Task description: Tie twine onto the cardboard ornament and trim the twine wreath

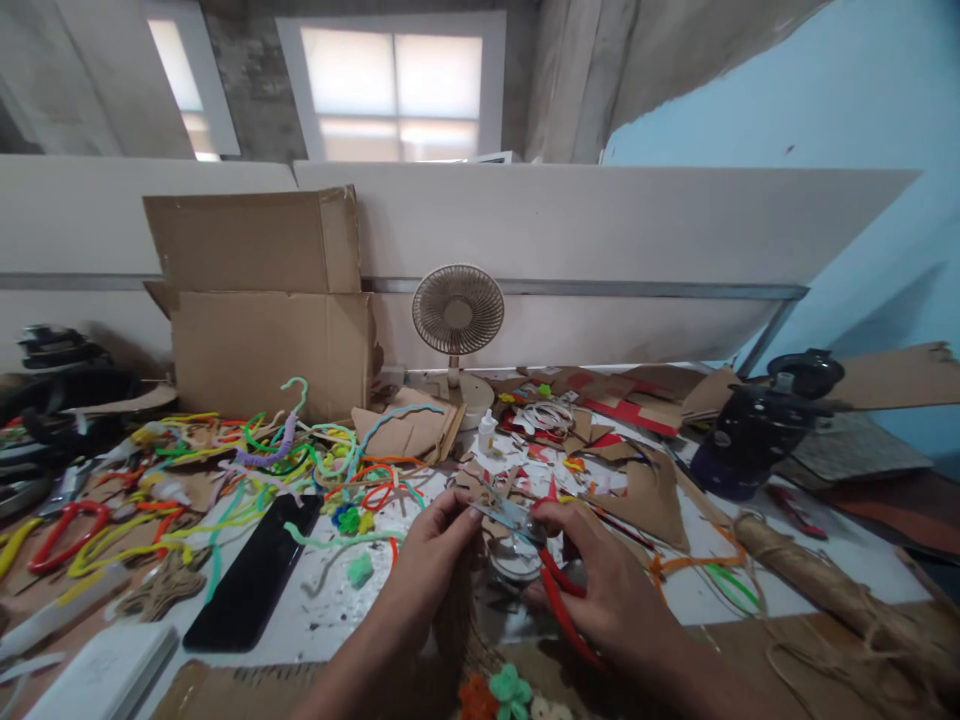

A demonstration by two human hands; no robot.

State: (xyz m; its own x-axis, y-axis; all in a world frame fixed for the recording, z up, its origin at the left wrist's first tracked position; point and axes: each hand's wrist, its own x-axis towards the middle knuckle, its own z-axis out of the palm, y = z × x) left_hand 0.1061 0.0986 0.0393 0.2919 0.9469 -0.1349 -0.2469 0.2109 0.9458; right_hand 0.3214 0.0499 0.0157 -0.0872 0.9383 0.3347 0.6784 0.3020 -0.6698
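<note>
My right hand (pixel 607 590) is closed round red-handled scissors (pixel 525 530), whose blades point left and up. My left hand (pixel 431 560) pinches something small and thin at the blade tips; I cannot make out what it is. Below the hands stands a twine-wrapped object (pixel 456 625), partly hidden by my left wrist. A small round tin (pixel 516 562) sits just under the scissors. Small pipe-cleaner flowers (pixel 506 695) in orange and green lie at the near edge.
Several coloured pipe cleaners (pixel 247 460) cover the table's left. A black phone (pixel 255 575) lies left of my hands. A cardboard box (pixel 270 320) and small fan (pixel 457 315) stand at the back. Cardboard scraps (pixel 637 490), a dark jug (pixel 757 430) and twine roll (pixel 817 585) lie right.
</note>
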